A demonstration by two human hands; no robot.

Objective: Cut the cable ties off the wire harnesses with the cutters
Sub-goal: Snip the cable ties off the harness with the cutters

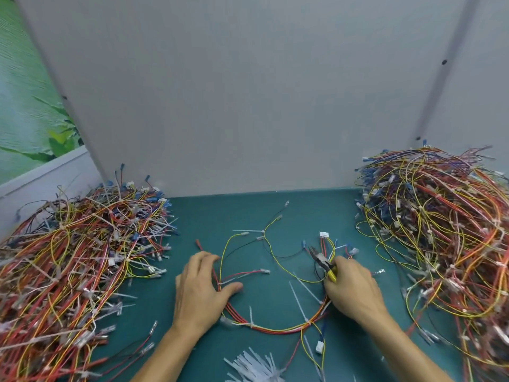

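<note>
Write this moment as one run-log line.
left hand: presses wire harness | right hand: grips cutters | cable ties: on harness

The one head-worn camera is looking forward and down from close over the green table, framing the left hand and right hand low, with the grey wall beyond.

A teal desk backs onto a grey partition; a green leafy poster shows at left.

Yellow-handled cutters; teal table; white ties.
</note>
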